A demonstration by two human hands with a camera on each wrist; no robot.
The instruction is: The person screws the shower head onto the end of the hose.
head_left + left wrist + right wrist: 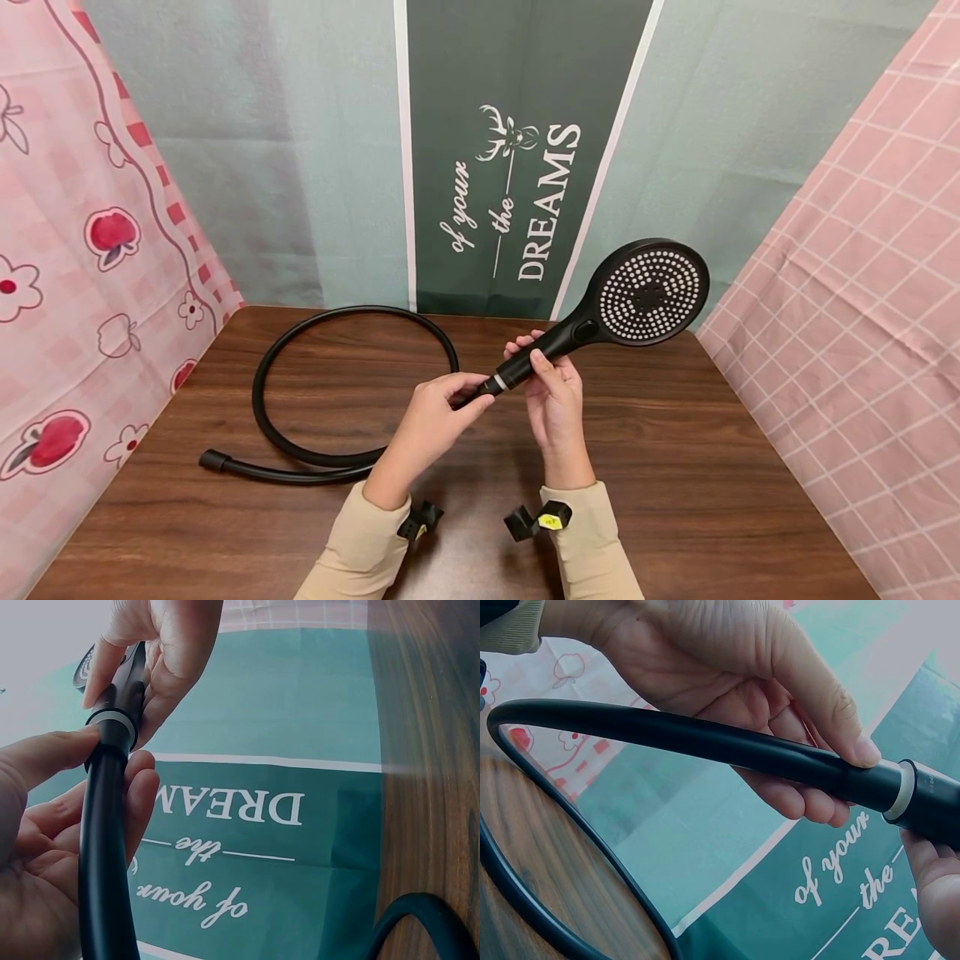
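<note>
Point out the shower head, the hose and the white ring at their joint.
Shower head (649,297): head view, middle of the spray face.
Hose (705,740): right wrist view, upper stretch of its tube.
White ring (906,790): right wrist view, outer face of the band.

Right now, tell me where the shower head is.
In the head view, the shower head is right of centre, its handle gripped by the right hand and pointing down-left toward the left hand.

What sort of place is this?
Likely a makeshift filming booth: patterned cloths hang on three sides of a wood-grain table, with two black wrist devices in view.
</note>
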